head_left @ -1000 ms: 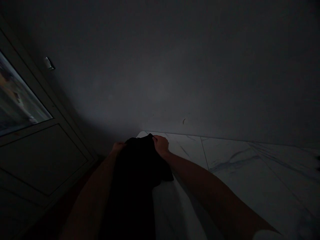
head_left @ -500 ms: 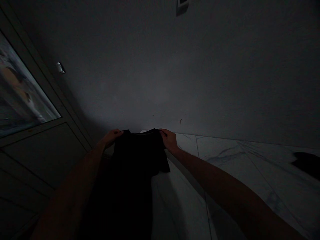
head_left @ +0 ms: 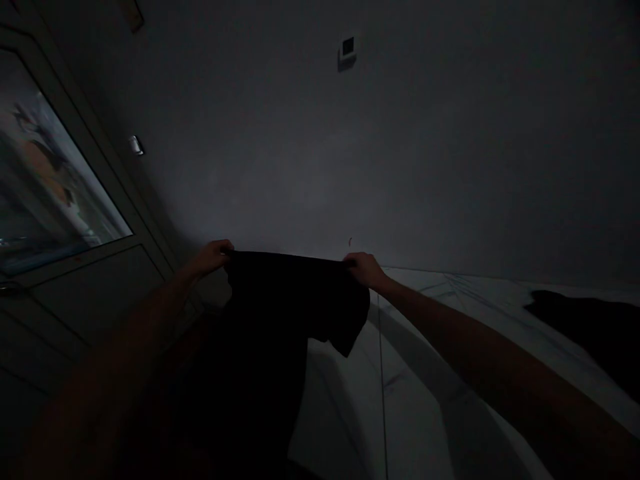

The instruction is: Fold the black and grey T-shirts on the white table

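A black short-sleeved T-shirt (head_left: 280,300) hangs spread between my two hands, its top edge stretched nearly straight. My left hand (head_left: 213,257) pinches the shirt's upper left corner. At the upper right corner, my right hand (head_left: 366,270) grips the cloth, with a sleeve drooping below it. The lower part of the shirt merges into darkness, so its hem cannot be made out.
A grey wall (head_left: 300,153) rises in front, bearing a small white wall unit (head_left: 348,48). On the left stands a door (head_left: 105,267) with a glass pane. Another dark cloth-like thing (head_left: 590,320) lies on the marble-patterned floor (head_left: 410,400) at right.
My hands have moved farther apart, the right one to the right. The shirt's top edge, curved at the neckline before, is now pulled taut. The view has tilted up slightly and turned right.
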The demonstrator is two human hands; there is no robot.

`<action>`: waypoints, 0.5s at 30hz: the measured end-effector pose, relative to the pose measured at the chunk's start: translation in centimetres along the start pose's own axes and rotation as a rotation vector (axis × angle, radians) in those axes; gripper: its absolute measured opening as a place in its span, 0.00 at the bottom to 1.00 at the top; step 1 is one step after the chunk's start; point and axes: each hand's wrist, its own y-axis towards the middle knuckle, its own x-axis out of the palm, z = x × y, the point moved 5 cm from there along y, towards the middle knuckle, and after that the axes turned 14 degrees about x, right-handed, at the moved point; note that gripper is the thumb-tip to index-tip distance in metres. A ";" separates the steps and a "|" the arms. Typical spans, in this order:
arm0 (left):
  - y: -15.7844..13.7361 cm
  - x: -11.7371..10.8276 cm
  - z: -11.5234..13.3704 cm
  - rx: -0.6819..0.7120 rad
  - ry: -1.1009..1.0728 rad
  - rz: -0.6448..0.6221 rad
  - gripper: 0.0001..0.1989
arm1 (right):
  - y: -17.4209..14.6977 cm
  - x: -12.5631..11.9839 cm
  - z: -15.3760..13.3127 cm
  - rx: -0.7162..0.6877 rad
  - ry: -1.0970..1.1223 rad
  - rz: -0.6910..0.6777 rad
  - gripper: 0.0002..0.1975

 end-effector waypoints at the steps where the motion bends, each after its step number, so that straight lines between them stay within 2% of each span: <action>1: -0.3 -0.7 1.1 0.004 -0.007 0.027 0.14 | 0.1 -1.4 0.1 0.010 0.037 0.022 0.14; 3: -0.8 -2.8 3.4 0.008 0.002 0.127 0.13 | 0.2 -4.9 0.1 0.014 0.168 0.093 0.12; 6: -1.3 -6.9 7.1 0.039 0.063 0.326 0.17 | -0.2 -11.6 0.2 -0.020 0.410 0.370 0.15; 7: -1.3 -8.2 8.5 0.067 0.090 0.363 0.19 | -0.4 -13.6 0.0 -0.069 0.419 0.436 0.17; 10: -1.6 -10.6 12.5 0.171 0.164 0.358 0.21 | -1.7 -18.0 -1.0 -0.245 0.209 0.348 0.16; 12: -3.0 -11.2 15.2 0.197 0.185 0.351 0.21 | -4.2 -20.9 -1.0 -0.262 0.147 0.362 0.17; 14: -6.1 -11.6 17.8 0.192 0.160 0.389 0.22 | -8.8 -23.9 -0.9 -0.226 0.194 0.478 0.21; 15: -8.1 -11.7 19.0 0.200 0.152 0.427 0.23 | -11.6 -25.1 -1.0 -0.215 0.206 0.489 0.23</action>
